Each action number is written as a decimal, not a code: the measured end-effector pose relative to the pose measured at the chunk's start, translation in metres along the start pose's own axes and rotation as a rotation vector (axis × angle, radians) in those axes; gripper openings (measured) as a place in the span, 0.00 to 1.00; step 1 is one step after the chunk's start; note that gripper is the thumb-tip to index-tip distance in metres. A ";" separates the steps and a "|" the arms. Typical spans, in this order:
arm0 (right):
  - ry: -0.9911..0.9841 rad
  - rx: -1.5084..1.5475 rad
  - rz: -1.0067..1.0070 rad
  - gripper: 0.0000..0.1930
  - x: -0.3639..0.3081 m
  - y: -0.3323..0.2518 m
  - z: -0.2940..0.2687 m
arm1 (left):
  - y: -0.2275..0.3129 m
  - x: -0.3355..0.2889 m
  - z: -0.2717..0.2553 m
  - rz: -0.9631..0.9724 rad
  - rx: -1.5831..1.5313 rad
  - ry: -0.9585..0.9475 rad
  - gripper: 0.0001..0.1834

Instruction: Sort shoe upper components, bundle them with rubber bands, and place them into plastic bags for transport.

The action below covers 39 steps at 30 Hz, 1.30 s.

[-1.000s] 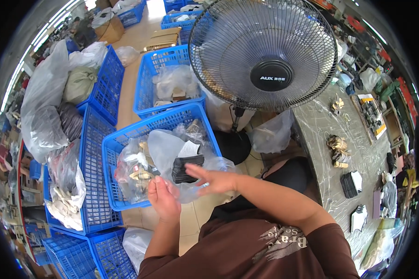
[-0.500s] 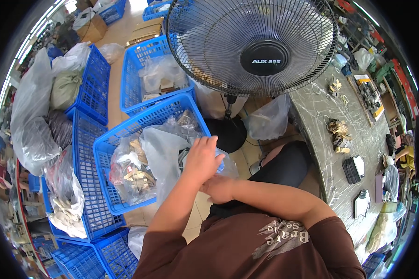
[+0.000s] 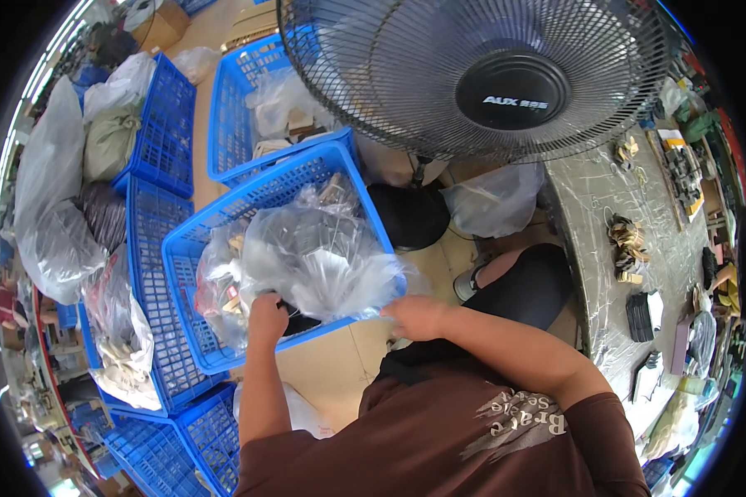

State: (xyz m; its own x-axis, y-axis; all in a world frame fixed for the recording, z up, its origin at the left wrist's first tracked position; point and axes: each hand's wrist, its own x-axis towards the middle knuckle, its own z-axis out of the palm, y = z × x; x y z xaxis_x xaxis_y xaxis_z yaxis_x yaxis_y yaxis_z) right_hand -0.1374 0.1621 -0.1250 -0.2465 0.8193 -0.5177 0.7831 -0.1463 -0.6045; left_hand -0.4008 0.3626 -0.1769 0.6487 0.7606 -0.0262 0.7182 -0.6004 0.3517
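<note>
Your clear plastic bag [image 3: 311,253] lies spread in the near blue basket [image 3: 373,217], left of the tabletop [image 3: 574,203]. Your left hand [image 3: 268,321] has its fingers curled in at the bag's near left edge, beside something black [image 3: 302,324], but I can't tell what they grip. Your right hand [image 3: 420,318], fingers partly bent, meets the bag's near right edge, its hold unclear.
</note>
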 end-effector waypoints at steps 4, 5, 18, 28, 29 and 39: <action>-0.040 0.015 -0.021 0.21 0.000 0.011 0.011 | 0.021 0.003 0.016 -0.419 -0.362 -0.026 0.13; -0.043 0.034 -0.036 0.22 0.000 0.011 0.011 | 0.020 0.001 0.021 -0.428 -0.360 -0.022 0.13; 0.430 0.186 -0.177 0.22 0.017 -0.064 -0.026 | 0.158 0.040 -0.060 -0.360 -1.867 0.177 0.01; 0.689 1.511 0.055 0.12 0.041 -0.025 -0.025 | 0.030 -0.014 0.026 -0.219 -0.115 0.119 0.26; 0.726 1.451 0.067 0.11 0.043 -0.028 -0.026 | 0.001 -0.020 0.041 -0.170 -0.243 0.165 0.25; 1.233 0.541 0.069 0.05 0.007 -0.018 -0.073 | 0.015 0.049 -0.128 -0.138 -0.224 0.403 0.14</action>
State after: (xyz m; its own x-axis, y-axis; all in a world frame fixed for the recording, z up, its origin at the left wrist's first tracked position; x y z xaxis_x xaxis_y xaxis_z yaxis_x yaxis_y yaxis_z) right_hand -0.1117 0.2112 -0.0731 0.6780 0.7200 0.1482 0.3808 -0.1716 -0.9086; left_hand -0.3898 0.4224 -0.0532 0.3702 0.8910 0.2627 0.6899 -0.4531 0.5646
